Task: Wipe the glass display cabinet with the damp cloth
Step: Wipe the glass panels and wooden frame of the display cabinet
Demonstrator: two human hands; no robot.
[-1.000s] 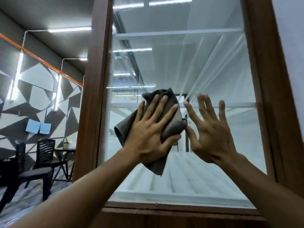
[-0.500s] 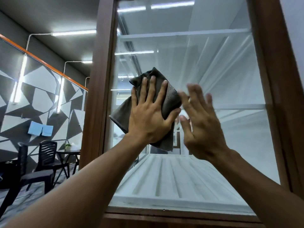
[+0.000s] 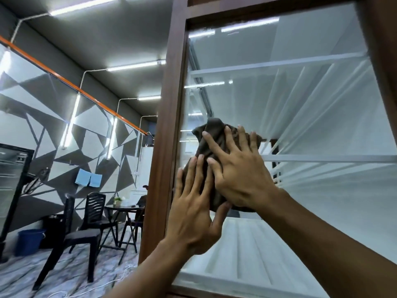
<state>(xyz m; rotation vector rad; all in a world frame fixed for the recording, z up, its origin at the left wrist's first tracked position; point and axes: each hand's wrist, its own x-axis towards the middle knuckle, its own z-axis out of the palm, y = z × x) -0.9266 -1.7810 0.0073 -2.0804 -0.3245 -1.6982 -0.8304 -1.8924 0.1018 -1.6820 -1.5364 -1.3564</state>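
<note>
two hands flat on one cloth at the cabinet glass

both hands press a dark grey-brown cloth (image 3: 211, 138) against the front glass pane (image 3: 311, 117) of the display cabinet, close to its brown wooden frame (image 3: 169, 125) on the left side; the left hand (image 3: 193, 214) lies low and to the left, its fingers straight and close together, laid flat over the cloth's lower left part, with the thumb stretched out under the cloth's bottom edge; the right hand (image 3: 242, 177) sits higher and to the right, fingers straight and spread, palm down on the cloth's middle and upper right; neither hand curls round the fabric, both simply hold it flat to the pane; the hands lie just beside each other, the right thumb near the left fingertips; the cloth is bunched into folds, its top corner standing clear above the right fingers; behind the glass run white shelves (image 3: 279, 63), one above the hands and one level with the right hand, with a ribbed white floor below; reflected tube lights show on the upper pane; left of the cabinet the room opens out: a wall painted in grey and white triangles (image 3: 53, 117) under an orange stripe, two pale blue sheets (image 3: 88, 180) fixed to it, black plastic chairs (image 3: 94, 214) around a small round tabletop (image 3: 124, 208), and a blue bucket (image 3: 30, 241) on the patterned floor
</note>
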